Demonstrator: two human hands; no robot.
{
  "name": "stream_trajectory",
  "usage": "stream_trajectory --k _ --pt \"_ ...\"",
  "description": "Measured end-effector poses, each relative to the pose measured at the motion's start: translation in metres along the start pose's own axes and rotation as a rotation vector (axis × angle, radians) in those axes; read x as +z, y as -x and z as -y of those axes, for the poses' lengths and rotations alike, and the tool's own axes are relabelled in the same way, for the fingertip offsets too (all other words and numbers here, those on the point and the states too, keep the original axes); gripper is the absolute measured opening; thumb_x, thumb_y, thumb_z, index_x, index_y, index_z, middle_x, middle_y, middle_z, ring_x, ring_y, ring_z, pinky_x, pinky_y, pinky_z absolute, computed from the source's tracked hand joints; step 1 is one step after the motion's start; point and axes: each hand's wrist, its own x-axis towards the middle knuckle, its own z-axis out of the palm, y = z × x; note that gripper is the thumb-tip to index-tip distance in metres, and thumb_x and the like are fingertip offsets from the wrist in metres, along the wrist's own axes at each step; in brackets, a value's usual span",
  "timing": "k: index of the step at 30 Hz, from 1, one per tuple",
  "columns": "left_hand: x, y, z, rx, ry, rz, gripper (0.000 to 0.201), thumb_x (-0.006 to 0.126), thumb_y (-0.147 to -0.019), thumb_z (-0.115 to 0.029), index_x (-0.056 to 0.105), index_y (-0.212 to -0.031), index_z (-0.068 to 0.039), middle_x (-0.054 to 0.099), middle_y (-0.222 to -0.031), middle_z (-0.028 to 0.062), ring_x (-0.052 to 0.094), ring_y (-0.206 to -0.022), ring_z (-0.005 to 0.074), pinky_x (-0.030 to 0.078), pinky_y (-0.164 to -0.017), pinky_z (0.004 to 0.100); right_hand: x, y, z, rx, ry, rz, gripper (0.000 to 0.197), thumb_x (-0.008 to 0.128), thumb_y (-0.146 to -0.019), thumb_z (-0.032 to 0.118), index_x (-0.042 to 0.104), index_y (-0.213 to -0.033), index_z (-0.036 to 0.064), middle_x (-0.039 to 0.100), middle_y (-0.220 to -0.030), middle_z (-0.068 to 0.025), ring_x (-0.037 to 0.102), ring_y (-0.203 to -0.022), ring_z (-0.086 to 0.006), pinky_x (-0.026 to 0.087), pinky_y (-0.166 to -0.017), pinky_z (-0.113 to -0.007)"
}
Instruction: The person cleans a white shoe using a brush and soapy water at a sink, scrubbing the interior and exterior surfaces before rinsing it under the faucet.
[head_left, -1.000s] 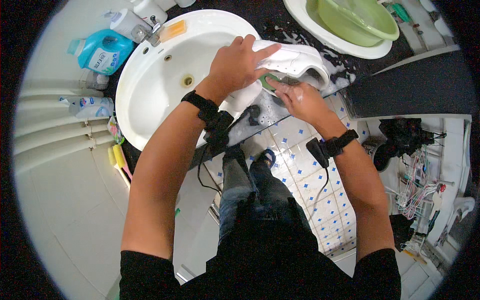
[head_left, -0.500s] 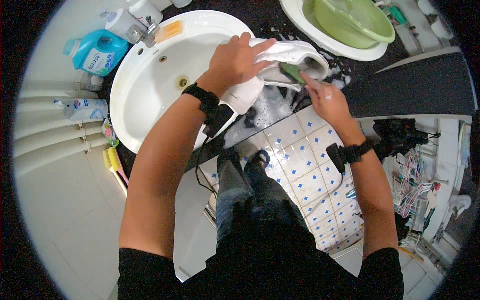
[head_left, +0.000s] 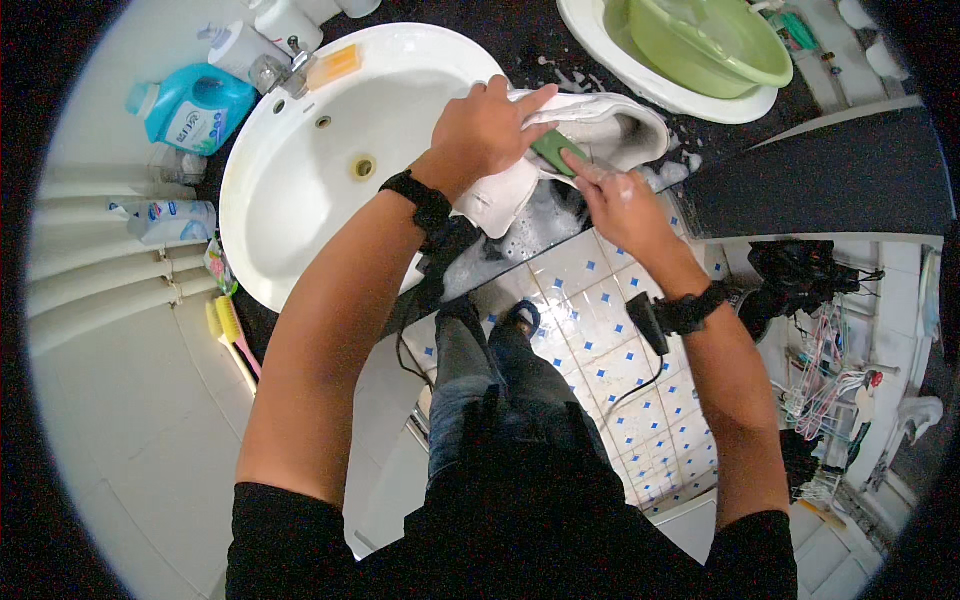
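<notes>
A white shoe (head_left: pixel 635 115) lies on its side across the sink's right rim and the wet, sudsy dark counter. My left hand (head_left: pixel 485 130) presses down on it, fingers spread over its upper and thumb along the opening. The shoe's tongue (head_left: pixel 493 205) flops out toward me. Between the thumb and fingers of my right hand (head_left: pixel 625 205) is a green brush (head_left: pixel 558 152), lying in the shoe's opening. Its bristles are hidden.
Left is the white oval sink (head_left: pixel 255 190) with an orange soap bar (head_left: pixel 333 66) on its rim. A blue detergent bottle (head_left: pixel 200 108) stands beyond. At far right, a green basin (head_left: pixel 700 70) sits in another sink. Brushes (head_left: pixel 230 325) lie at the left edge.
My right hand has drawn the green brush left and slightly down along the shoe's opening. The shoe has shifted slightly right and down; my left hand stays on it.
</notes>
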Motion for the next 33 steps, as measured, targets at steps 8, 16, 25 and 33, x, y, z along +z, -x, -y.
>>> stream_trajectory --k 8,16,25,33 --pt "-0.017 -0.012 -0.014 0.161 -0.067 -0.149 0.06 0.066 -0.08 -0.03 0.045 -0.135 -0.04 0.052 -0.1 0.0101 0.054 -0.095 0.0268 0.048 -0.074 0.042 -0.013 0.013 0.003 0.109 -0.049 0.159 0.027 0.054 -0.088 0.018 0.066 -0.111 0.0128 0.064 -0.075 -0.0214 0.064 -0.066 -0.0381 0.052 -0.064 -0.048" --pt "-0.015 -0.027 0.0 0.343 -0.069 -0.123 0.079 0.073 -0.07 -0.019 0.039 -0.139 -0.038 0.052 -0.113 0.0125 0.052 -0.099 0.0264 0.045 -0.078 0.0413 -0.003 0.024 -0.011 0.097 0.022 0.088 0.03 0.056 -0.087 0.012 0.063 -0.116 0.0122 0.064 -0.084 -0.0234 0.062 -0.073 -0.0403 0.051 -0.068 -0.046" --pt "-0.006 -0.041 0.0 0.44 -0.08 -0.142 0.07 0.069 -0.077 -0.029 0.038 -0.139 -0.04 0.051 -0.118 0.0131 0.053 -0.099 0.0301 0.045 -0.076 0.0429 0.016 0.027 -0.017 0.173 0.051 0.004 0.033 0.056 -0.087 0.011 0.062 -0.119 0.0145 0.063 -0.075 -0.0234 0.061 -0.065 -0.0411 0.05 -0.061 -0.049" --pt "0.009 -0.073 -0.017 0.449 -0.03 -0.152 0.065 0.067 -0.08 -0.033 0.039 -0.137 -0.046 0.05 -0.117 0.0127 0.053 -0.098 0.0324 0.046 -0.078 0.046 0.019 -0.007 -0.012 0.227 0.126 -0.04 0.033 0.052 -0.089 0.018 0.059 -0.121 0.0162 0.063 -0.075 -0.0239 0.062 -0.064 -0.0416 0.05 -0.061 -0.05"
